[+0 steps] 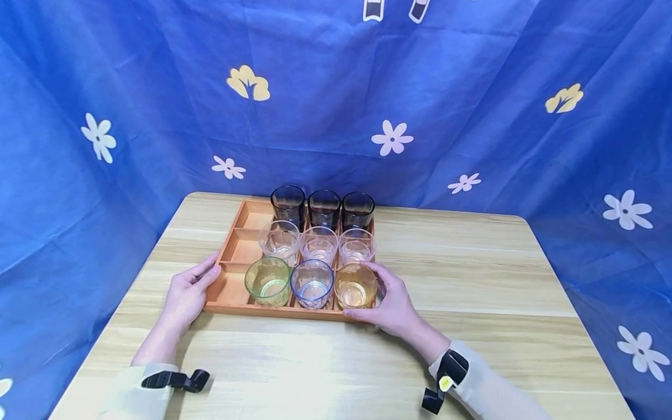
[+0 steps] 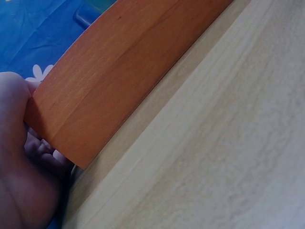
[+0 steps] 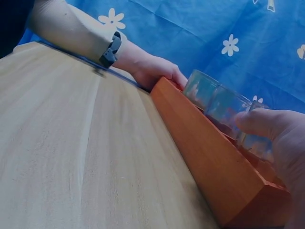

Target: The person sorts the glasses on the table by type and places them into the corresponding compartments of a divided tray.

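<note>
A wooden compartment tray [image 1: 301,313] lies on the table, carrying rows of glass cups. Its front row has a green cup [image 1: 268,282], a blue-rimmed cup [image 1: 312,284] and an amber cup [image 1: 355,286] at the right corner. My left hand [image 1: 187,291] grips the tray's left side, thumb at the rim, and the left wrist view shows the other fingers partly hidden behind the wood. With thumb in front and fingers along the far right side, my right hand [image 1: 391,303] holds the amber cup, which sits within the tray's outline.
Three dark glasses [image 1: 324,210] stand in the tray's back row, and three clear cups [image 1: 318,245] in the middle row. Wood dividers [image 1: 242,230] separate the compartments. Around the tray extends the pale wooden table [image 1: 472,274], with a blue flowered curtain [image 1: 325,134] behind it.
</note>
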Available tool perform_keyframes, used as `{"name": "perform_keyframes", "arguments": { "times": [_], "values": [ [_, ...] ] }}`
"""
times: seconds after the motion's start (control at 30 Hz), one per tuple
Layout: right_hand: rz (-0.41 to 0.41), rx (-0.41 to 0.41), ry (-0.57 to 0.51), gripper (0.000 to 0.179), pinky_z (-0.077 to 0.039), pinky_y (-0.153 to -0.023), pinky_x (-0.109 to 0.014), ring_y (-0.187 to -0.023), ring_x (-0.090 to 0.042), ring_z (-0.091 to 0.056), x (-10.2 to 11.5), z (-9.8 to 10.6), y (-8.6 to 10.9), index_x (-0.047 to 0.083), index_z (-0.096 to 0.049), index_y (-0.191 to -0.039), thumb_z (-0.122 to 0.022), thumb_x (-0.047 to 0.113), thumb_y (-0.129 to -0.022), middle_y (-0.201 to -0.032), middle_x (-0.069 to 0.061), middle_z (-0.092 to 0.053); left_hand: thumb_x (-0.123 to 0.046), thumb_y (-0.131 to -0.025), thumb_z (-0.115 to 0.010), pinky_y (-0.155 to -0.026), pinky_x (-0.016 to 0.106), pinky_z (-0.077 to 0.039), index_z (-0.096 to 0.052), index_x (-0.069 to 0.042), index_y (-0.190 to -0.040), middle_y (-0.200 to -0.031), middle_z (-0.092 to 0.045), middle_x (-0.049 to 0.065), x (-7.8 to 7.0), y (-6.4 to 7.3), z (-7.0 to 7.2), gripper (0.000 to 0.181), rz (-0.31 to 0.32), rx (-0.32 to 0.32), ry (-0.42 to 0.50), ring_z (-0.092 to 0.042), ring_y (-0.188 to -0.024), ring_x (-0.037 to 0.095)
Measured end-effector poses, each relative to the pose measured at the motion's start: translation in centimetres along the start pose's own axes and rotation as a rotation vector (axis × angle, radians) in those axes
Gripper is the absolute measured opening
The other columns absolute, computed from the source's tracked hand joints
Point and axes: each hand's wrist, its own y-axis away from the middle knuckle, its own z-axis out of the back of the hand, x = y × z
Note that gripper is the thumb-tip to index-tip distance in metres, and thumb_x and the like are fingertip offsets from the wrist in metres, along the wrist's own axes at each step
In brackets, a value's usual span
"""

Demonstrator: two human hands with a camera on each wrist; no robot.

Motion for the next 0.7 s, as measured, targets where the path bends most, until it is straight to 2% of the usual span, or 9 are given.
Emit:
{"name": "perform_keyframes", "arguments": {
  "times": [0.23, 0.57, 0.63, 0.7],
  "values": [
    [0.049, -0.024, 0.168, 0.101, -0.045, -0.115, -0.047, -0.126, -0.023, -0.062, 0.1, 0.3, 0.3, 0.005, -0.054, -0.149, -0.105, 0.019, -0.063, -0.135, -0.003, -0.068, -0.034, -0.110, -0.061, -0.104, 0.000, -0.031, -0.052, -0.008, -0.155, -0.158, -0.047, 0.008, 0.0, 0.0, 0.0, 0.053, 0.002, 0.006, 0.012, -0.038, -0.149, 0.029],
    [-0.002, -0.030, 0.213, 0.104, -0.044, -0.116, -0.047, -0.127, -0.022, -0.061, 0.5, 0.9, 0.5, 0.004, -0.054, -0.150, -0.106, 0.026, -0.062, -0.138, -0.004, -0.066, -0.039, -0.107, -0.064, -0.108, 0.005, -0.032, -0.050, -0.009, -0.156, -0.160, -0.044, 0.008, -0.2, -0.4, 0.1, 0.059, 0.075, 0.039, 0.044, -0.035, -0.151, 0.028],
    [-0.002, -0.029, 0.197, 0.104, -0.044, -0.117, -0.046, -0.129, -0.023, -0.061, 0.5, 1.1, 0.5, 0.004, -0.053, -0.150, -0.106, 0.026, -0.063, -0.141, -0.004, -0.065, -0.040, -0.107, -0.065, -0.105, 0.004, -0.034, -0.050, -0.008, -0.157, -0.160, -0.045, 0.008, -0.2, -0.4, 0.4, 0.061, 0.086, 0.049, 0.042, -0.037, -0.151, 0.025],
    [0.006, -0.024, 0.165, 0.103, -0.044, -0.117, -0.045, -0.130, -0.024, -0.060, 0.4, 1.3, 0.6, 0.002, -0.053, -0.150, -0.105, 0.026, -0.064, -0.144, -0.004, -0.063, -0.040, -0.107, -0.065, -0.101, 0.003, -0.038, -0.050, -0.006, -0.156, -0.158, -0.047, 0.009, -0.3, -0.4, 0.7, 0.062, 0.079, 0.059, 0.040, -0.043, -0.146, 0.015]
  ]
}}
